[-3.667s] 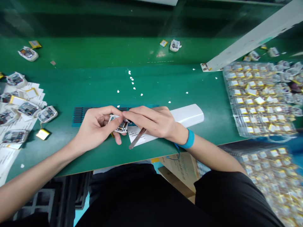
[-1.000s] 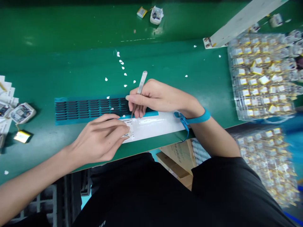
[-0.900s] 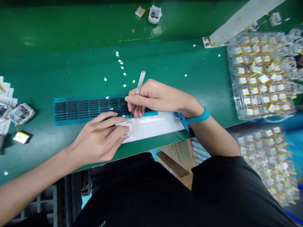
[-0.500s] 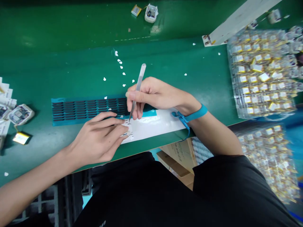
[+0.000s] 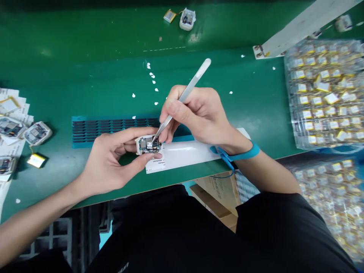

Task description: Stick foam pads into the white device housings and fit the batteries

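Between the thumb and fingers of my left hand [image 5: 113, 161] is a small white device [image 5: 144, 145] with its circuit board facing up. My right hand [image 5: 196, 113] is closed around metal tweezers [image 5: 190, 88], whose tips touch a small white label [image 5: 149, 145] on the board. Beneath and right of the device lies a white label sheet [image 5: 187, 152] with rows of small black print at its left end. Behind it is a dark slotted strip [image 5: 113, 129] with a blue border. A blue wrist strap [image 5: 245, 152] circles my right wrist.
Batteries in clear trays [image 5: 324, 96] fill the right side. Open devices [image 5: 38, 133] and a battery [image 5: 36, 160] lie at the left, another device [image 5: 187, 19] at the back. Small white pieces [image 5: 154, 82] dot the green table [image 5: 99, 83]. A white post [image 5: 295, 28] stands back right.
My left hand has come off the label sheet and now holds the white device. The tweezers have moved from the sheet onto the device's board. The view has shifted slightly.
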Motion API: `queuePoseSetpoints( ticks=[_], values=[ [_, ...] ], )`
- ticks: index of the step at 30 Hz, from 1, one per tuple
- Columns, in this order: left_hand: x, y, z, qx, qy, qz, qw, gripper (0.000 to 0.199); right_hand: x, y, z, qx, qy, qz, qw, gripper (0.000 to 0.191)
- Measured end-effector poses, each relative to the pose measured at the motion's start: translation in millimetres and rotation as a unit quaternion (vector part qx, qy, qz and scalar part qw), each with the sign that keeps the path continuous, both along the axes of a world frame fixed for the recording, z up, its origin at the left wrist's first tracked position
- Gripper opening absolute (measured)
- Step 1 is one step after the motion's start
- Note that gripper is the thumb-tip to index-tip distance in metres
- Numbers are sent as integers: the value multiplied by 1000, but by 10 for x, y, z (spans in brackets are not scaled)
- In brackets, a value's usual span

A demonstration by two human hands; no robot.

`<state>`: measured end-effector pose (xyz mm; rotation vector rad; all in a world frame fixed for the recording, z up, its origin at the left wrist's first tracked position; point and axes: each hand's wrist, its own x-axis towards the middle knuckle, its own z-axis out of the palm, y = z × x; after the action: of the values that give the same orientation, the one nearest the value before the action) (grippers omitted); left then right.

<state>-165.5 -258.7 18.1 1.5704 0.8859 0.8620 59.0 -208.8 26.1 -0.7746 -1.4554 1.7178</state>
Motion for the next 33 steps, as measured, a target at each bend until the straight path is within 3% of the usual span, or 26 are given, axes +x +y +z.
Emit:
queuePoseSetpoints(
  ticks=[6,17,33],
  values=[
    [8,-17,-16,-27,-24,1,999,37,-42,-5,-82,-7,12,12,1000,37],
    [12,-13,-2,-45,-18,-8,999,38,-48,0,-75,-15,-40,12,999,44],
    [39,-60,-10,-39,-13,23,999,38,-77,-2,-90,-5,-8,9,1000,45]
  ],
)
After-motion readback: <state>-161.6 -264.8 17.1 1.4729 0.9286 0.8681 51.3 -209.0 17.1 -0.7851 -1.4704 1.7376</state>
